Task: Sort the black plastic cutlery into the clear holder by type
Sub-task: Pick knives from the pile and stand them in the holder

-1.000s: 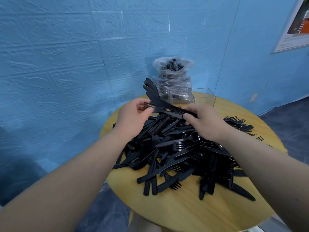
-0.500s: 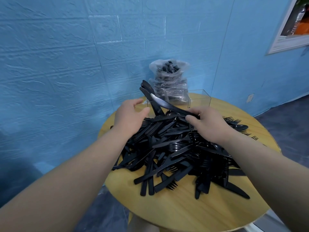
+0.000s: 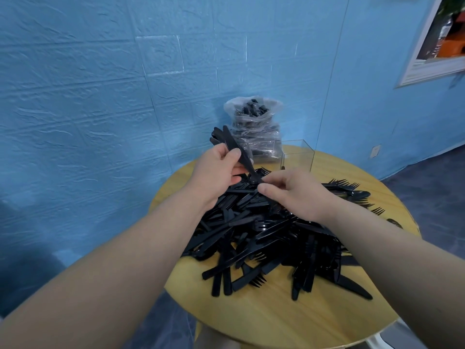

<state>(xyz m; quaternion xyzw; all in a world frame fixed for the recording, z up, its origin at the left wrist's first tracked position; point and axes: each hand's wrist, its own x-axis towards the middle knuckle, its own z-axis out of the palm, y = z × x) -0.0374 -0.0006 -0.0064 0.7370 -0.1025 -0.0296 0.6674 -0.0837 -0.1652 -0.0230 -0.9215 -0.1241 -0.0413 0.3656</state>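
Note:
A big heap of black plastic cutlery (image 3: pixel 271 238), knives, forks and spoons mixed, covers the round wooden table (image 3: pixel 289 323). My left hand (image 3: pixel 216 170) grips a bundle of black knives (image 3: pixel 232 144) that sticks up and away from me, blades toward the wall. My right hand (image 3: pixel 297 192) pinches the lower handle end of that bundle just above the heap. The clear holder (image 3: pixel 298 154) stands at the table's far edge, behind my hands; what it contains cannot be made out.
A clear plastic bag (image 3: pixel 254 127) full of more black cutlery leans against the blue wall behind the holder. Loose forks and a spoon (image 3: pixel 352 190) lie at the table's right side. A framed picture (image 3: pixel 437 39) hangs at upper right.
My left hand has moved from the heap onto the knife bundle and now grips it. The right hand has shifted from a full grip to a pinch at the handle end. The bundle stands steeper.

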